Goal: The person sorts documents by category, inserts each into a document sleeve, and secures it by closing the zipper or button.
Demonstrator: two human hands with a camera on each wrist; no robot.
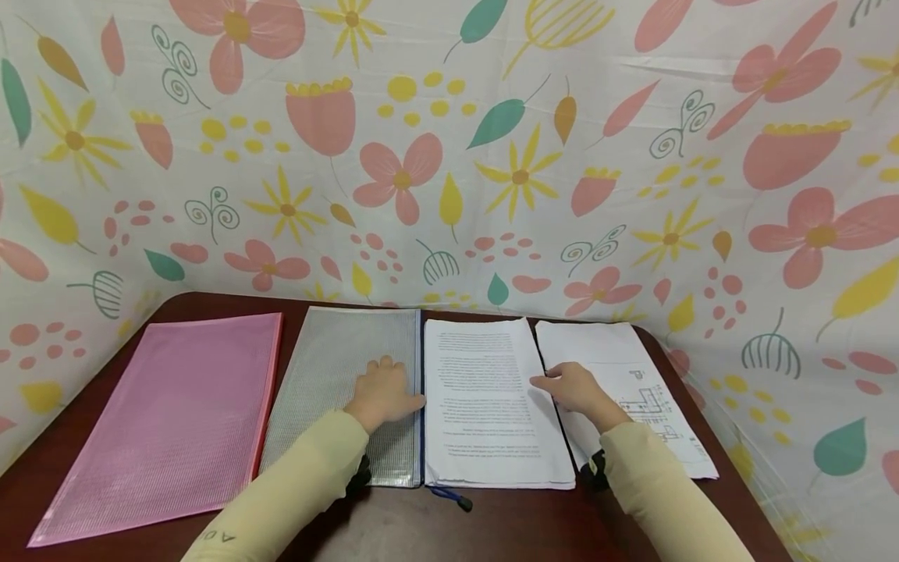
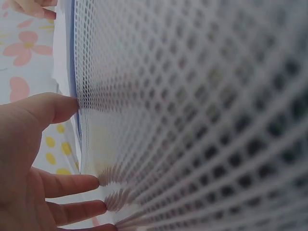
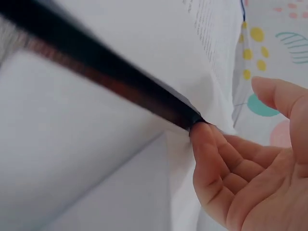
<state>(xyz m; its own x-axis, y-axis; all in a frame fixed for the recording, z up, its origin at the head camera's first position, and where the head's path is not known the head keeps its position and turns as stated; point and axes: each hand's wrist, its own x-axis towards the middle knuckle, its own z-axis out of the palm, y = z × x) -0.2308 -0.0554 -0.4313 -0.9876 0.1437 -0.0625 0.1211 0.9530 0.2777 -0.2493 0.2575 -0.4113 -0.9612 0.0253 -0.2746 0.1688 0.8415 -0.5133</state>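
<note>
My left hand [image 1: 382, 390] lies spread on a grey mesh zip document bag [image 1: 337, 336]. In the left wrist view its fingertips press the mesh, and the thumb [image 2: 53, 108] touches the blue zip edge. Right of that bag is a stack of printed text sheets [image 1: 477, 390], its print upside down to me. My right hand [image 1: 579, 388] touches the stack's right edge. In the right wrist view its bent fingers [image 3: 207, 144] meet the edge beside a dark gap, and the thumb [image 3: 272, 94] stands apart.
A pink mesh zip bag [image 1: 168, 414] lies at the left of the dark red table [image 1: 393, 531]. Sheets with line drawings [image 1: 611, 343] lie at the right, partly under my right hand. A blue zip pull [image 1: 453, 497] sticks out at the front. A patterned curtain [image 1: 435, 156] surrounds the table.
</note>
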